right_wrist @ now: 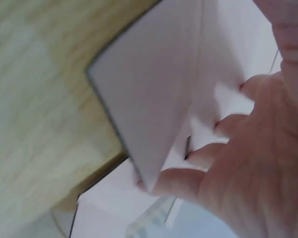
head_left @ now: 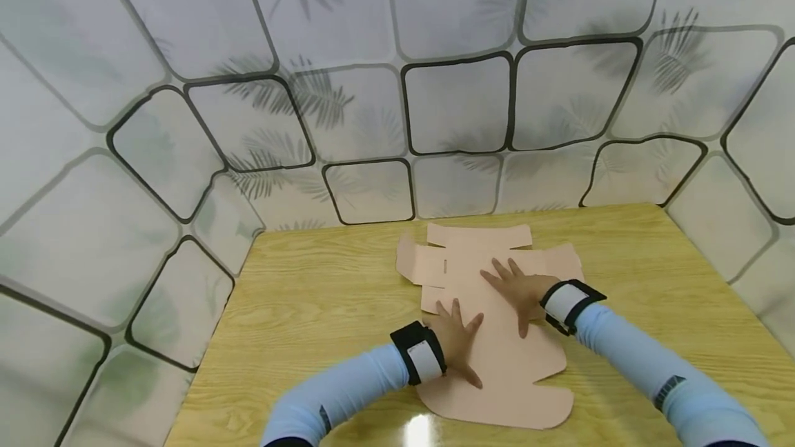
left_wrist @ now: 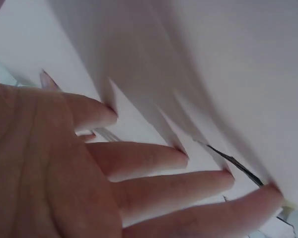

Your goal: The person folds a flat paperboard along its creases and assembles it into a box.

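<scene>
A flat, unfolded cardboard box (head_left: 497, 364) with cut flaps and slots lies on the wooden table. My left hand (head_left: 455, 338) rests on its left part with fingers spread, and in the left wrist view the fingertips (left_wrist: 228, 179) touch the pale board beside a dark slit. My right hand (head_left: 518, 288) lies farther up, on the right part, its fingers also spread. In the right wrist view a side flap (right_wrist: 139, 94) stands near the fingertips (right_wrist: 164, 181), at the board's edge over the wood. Neither hand grips anything.
The yellow wood-grain table (head_left: 323, 295) extends around the cardboard. A wall covering (head_left: 459, 105) with a stone-and-leaf pattern rises behind the table and along both sides. A bright light reflection (head_left: 419, 430) shows near the front edge.
</scene>
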Demonstrator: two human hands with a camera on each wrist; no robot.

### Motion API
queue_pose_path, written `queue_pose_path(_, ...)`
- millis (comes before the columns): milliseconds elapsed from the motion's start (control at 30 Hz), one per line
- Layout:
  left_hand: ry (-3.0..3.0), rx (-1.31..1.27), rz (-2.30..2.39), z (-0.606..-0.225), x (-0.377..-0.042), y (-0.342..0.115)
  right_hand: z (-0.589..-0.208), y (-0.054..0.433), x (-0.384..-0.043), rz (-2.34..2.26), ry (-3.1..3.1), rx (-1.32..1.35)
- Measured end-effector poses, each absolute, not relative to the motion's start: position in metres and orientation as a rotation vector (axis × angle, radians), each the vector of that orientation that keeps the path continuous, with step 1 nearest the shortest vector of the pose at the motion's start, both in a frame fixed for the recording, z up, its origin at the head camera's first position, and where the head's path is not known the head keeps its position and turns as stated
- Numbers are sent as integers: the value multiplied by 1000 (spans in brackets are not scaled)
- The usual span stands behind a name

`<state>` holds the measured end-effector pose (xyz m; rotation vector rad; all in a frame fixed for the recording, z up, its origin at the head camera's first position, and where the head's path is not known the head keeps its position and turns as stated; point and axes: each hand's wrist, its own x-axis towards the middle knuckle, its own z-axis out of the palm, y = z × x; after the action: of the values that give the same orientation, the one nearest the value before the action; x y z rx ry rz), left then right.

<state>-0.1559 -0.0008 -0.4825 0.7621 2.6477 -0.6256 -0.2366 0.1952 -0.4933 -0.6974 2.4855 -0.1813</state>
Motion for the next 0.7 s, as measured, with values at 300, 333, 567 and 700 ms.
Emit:
queue_pose_path(300,2679,709,-587,-481,-156,2,-493,198,-251,-161,2476,-756)
queue_pose_path(333,2684,707,-575,-480,-156,2,-492,197,-252,-175,2473,-768)
queue_pose_path(567,2629,688,-521,-478,-158,-2,-488,191,-255,-193,2455,-803)
queue_pose_path(700,2594,688,-498,-477,-161,-7,-486,184,-257,-171,2451,-796)
